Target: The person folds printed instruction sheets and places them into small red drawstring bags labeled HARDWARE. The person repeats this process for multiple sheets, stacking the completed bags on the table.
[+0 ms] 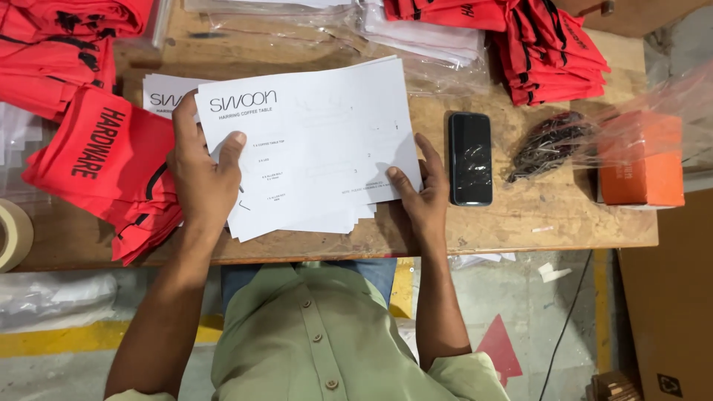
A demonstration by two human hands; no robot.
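A stack of white printed paper sheets (pixel 319 141) lies fanned on the wooden table (pixel 535 215). My left hand (pixel 199 174) grips the stack's left edge, thumb on top of the top sheet. My right hand (pixel 422 189) holds the lower right corner, thumb pressed on the paper. More white sheets (pixel 165 93) poke out from under the stack at the upper left.
Red fabric bags (pixel 111 160) with black print lie at the left, and more red bags (pixel 549 52) are piled at the back right. A black phone (pixel 469 157) lies right of the sheets, then a dark bundle (pixel 548 145), an orange box (pixel 640 160) in clear plastic, and a tape roll (pixel 13 234) at far left.
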